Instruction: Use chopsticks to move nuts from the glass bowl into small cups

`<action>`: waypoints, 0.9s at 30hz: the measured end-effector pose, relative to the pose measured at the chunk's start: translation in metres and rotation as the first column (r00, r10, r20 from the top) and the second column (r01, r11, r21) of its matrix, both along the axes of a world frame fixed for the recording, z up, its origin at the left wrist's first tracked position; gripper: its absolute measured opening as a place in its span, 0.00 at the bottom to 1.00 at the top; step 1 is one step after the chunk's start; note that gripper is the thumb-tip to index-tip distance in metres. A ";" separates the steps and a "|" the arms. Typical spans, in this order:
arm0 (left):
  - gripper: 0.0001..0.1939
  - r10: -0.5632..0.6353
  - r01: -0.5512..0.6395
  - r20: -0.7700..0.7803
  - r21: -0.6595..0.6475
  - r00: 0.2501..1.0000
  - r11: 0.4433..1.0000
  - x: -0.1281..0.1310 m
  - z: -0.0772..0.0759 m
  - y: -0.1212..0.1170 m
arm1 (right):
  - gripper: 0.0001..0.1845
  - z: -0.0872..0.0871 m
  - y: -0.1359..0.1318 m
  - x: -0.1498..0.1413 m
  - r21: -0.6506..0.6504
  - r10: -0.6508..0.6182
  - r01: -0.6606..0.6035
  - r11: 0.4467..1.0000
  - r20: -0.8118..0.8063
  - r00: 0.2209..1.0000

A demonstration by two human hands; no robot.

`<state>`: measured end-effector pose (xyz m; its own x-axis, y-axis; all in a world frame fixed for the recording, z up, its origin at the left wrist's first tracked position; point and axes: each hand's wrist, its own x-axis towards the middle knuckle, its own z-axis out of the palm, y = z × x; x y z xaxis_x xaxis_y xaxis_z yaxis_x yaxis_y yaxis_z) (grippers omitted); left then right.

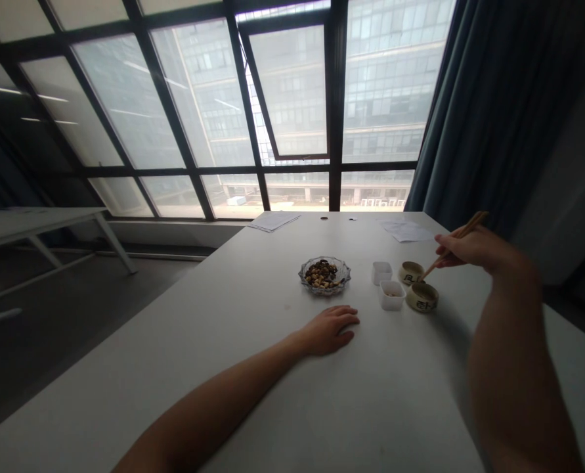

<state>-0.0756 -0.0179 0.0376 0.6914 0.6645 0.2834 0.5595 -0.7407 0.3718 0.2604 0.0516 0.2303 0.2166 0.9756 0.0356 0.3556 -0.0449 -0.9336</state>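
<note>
Right hand [474, 249]: grip clamped on wooden chopsticks [454, 246], tips between two lettered ceramic bowls [422, 297] toward the desk's right side
Left hand [329, 330]: grip apart, palm down on the desk [253, 328], near a glass dish [324, 276] of nuts

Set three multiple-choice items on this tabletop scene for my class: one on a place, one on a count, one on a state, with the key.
1. Where does the left hand rest?
A) on the white table top
B) inside the glass dish
C) on a sheet of paper

2. How many round ceramic bowls stand beside the small square tubs?
A) one
B) two
C) four

3. What is the right hand doing?
A) lying open
B) gripping paper
C) holding wooden chopsticks

Key:
1 A: the hand lies on the table, short of the glass dish.
2 B: two lettered bowls show.
3 C: the fingers pinch the chopsticks above the bowls.
</note>
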 end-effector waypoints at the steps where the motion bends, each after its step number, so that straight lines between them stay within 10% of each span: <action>1: 0.19 0.002 -0.002 -0.001 0.000 1.000 1.000 0.000 0.000 0.000 | 0.13 -0.001 0.001 0.000 -0.014 -0.004 0.004 1.000 0.000 1.000; 13: 0.19 0.005 -0.005 0.002 -0.009 1.000 1.000 0.001 0.003 -0.002 | 0.11 -0.006 0.018 -0.007 0.225 -0.029 0.044 0.973 -0.066 0.997; 18: 0.19 0.000 0.000 0.004 -0.008 1.000 1.000 0.000 0.003 -0.001 | 0.10 -0.007 0.020 -0.057 0.396 0.128 -0.056 0.917 -0.157 0.979; 27: 0.19 0.004 -0.004 0.003 0.003 1.000 1.000 0.001 0.003 -0.002 | 0.15 -0.055 0.038 -0.146 0.290 0.363 -0.310 0.906 -0.148 0.920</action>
<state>-0.0742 -0.0194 0.0402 0.6877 0.6666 0.2878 0.5615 -0.7395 0.3713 0.1144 0.0893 0.1749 -0.0949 0.9541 0.2840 0.1177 0.2940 -0.9485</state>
